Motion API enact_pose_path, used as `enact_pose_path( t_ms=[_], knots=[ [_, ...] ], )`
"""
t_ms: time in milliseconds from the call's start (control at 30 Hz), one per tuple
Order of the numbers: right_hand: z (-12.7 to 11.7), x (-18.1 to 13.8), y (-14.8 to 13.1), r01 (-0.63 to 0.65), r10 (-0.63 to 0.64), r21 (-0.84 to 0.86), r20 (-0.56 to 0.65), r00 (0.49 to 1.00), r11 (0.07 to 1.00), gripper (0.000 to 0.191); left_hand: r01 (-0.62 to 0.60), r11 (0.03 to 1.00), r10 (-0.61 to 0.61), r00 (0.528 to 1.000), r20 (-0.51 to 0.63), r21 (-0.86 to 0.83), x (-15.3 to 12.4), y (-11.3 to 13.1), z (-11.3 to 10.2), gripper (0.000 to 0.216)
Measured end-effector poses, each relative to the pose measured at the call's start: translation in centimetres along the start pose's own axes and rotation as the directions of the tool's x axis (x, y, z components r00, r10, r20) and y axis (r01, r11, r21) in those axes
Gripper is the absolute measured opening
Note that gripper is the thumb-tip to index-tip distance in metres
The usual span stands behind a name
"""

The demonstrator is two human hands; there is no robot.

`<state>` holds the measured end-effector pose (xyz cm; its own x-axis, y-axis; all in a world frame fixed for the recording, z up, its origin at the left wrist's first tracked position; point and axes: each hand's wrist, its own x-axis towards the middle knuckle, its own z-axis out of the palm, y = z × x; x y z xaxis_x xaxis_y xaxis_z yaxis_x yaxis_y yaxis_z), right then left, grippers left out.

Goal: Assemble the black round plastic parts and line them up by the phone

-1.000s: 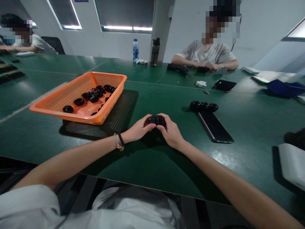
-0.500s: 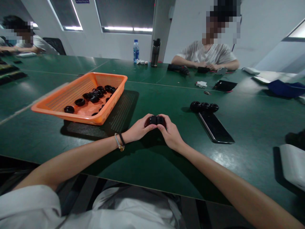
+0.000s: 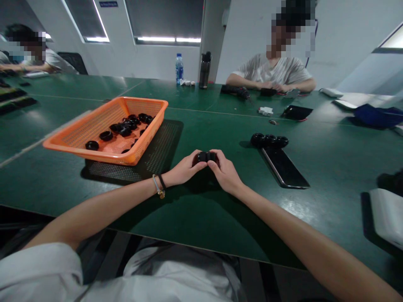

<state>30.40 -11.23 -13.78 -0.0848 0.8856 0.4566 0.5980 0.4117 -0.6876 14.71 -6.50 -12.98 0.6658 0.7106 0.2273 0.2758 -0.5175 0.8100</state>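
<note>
Two small round black parts (image 3: 206,157) are held end to end between my hands, just above the green table; their exact kind is too small to make out. My left hand (image 3: 188,168) wraps round the left one, thumb along its near side. Round the right one close the fingers and thumb of my right hand (image 3: 224,171). To the left, an orange plastic basket (image 3: 85,156) holds several similar black round parts (image 3: 124,127). A row of black round parts (image 3: 269,140) lies to the right, against the far end of a dark phone (image 3: 286,167).
A white box-like object (image 3: 387,214) sits at the right edge. Across the table (image 3: 201,121) a person (image 3: 272,75) rests both arms near a black power drill (image 3: 235,91). A water bottle (image 3: 179,69) and a dark flask (image 3: 205,70) stand at the back. Another person sits far left.
My hands stay nearly in place round the black parts, which look turned slightly and pressed closer together. The basket and phone have not moved.
</note>
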Motion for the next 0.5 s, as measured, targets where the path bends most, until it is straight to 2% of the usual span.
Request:
enact_pose_path(
  t_ms=[100, 233, 400, 500],
  knots=[
    [-0.22, 0.32, 0.23, 0.061, -0.065, -0.075, -0.043, 0.997, 0.995, 0.039, -0.008, 1.0, 0.008, 0.997, 0.08, 0.004, 0.12, 0.13, 0.05, 0.027],
    [-0.1, 0.31, 0.06, 0.078, -0.104, -0.172, -0.146, 0.984, 0.982, 0.031, -0.019, 1.0, 0.017, 0.986, 0.165, 0.01, 0.14, 0.27, 0.08, 0.028],
    [0.1, 0.19, -0.28, 0.125, -0.188, -0.258, -0.235, 0.954, 0.958, 0.026, -0.015, 1.0, 0.021, 0.975, 0.219, -0.028, -0.05, 0.47, 0.26, 0.03],
    [0.25, 0.15, -0.26, 0.115, -0.184, -0.268, -0.25, 0.951, 0.957, 0.025, 0.0, 1.0, 0.003, 0.975, 0.222, -0.014, -0.14, 0.67, 0.4, 0.027]
  ],
)
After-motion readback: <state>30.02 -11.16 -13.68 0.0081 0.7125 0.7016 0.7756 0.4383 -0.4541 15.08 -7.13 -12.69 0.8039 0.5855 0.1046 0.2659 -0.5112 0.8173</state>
